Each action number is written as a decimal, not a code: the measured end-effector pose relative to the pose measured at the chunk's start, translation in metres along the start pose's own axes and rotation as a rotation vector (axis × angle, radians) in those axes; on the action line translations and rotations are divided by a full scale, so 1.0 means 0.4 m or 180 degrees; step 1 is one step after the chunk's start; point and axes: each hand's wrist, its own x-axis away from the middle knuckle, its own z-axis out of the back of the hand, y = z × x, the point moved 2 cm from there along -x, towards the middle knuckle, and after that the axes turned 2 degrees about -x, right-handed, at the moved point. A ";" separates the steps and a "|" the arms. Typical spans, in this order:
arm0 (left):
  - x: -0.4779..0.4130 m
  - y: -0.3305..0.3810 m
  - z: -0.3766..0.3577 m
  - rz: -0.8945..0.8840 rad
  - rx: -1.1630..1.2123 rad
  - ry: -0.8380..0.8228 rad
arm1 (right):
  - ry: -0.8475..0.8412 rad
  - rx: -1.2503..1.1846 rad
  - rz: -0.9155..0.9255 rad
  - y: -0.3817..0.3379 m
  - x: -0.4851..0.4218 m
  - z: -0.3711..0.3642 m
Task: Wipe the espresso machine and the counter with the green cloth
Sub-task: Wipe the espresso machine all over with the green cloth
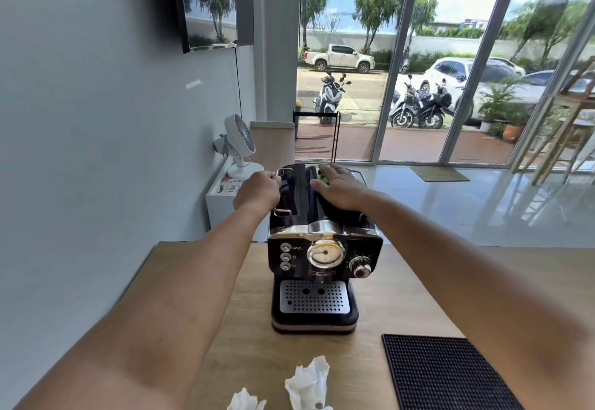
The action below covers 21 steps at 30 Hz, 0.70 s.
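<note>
Hands reach out over the black espresso machine (323,248), which sits on the wooden counter (402,293) with its round dial facing the person. The left hand (257,192) holds the left side of the machine's top, its fingers curled shut on the silver rail (283,171), and the right hand (338,189) lies flat and open on the top, pressing down the green cloth (323,173) (only a little green peeks out by the fingers). Near the front edge of the counter lie two crumpled white tissues (307,382), and a black rubber mat (447,374) lies to the right of them.
</note>
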 end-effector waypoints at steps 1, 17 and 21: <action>0.000 0.001 0.000 0.0006 0.0002 -0.0006 | -0.0014 -0.0005 -0.0029 -0.003 0.015 -0.005; 0.030 0.010 0.016 0.0042 -0.0208 0.0022 | 0.0299 0.0576 0.0660 -0.132 0.123 -0.047; 0.040 0.016 0.022 -0.0017 -0.0191 -0.0066 | 0.0522 0.0536 0.0754 -0.131 0.162 -0.063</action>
